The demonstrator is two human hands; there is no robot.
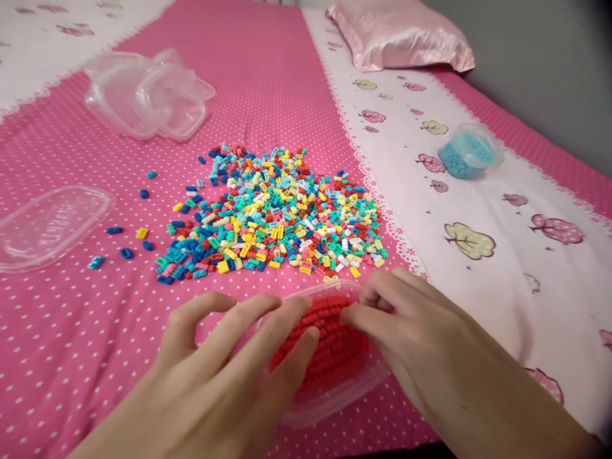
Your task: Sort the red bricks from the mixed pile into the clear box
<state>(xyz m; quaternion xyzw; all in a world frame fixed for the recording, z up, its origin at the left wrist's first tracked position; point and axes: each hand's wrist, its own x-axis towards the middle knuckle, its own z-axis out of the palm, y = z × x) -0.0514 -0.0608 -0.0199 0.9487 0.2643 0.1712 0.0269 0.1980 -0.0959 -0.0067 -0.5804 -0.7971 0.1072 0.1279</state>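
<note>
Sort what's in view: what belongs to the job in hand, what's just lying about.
In the job, it seems: left hand; right hand; clear plastic container between them; red toy bricks inside it; probably also the multicoloured brick pile, tub of light-blue bricks, heaped clear tubs and clear lid.

Just lying about: pink satin pillow; bedspread, merely the surface underneath.

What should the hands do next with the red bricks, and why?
I'd probably have the right hand gently nudge the red bricks at its fingertips into line. Those fingertips are already there, most of the bricks in the clear tub seem to lie in rows, and the left hand is on the other side, where it could steady things.
</note>
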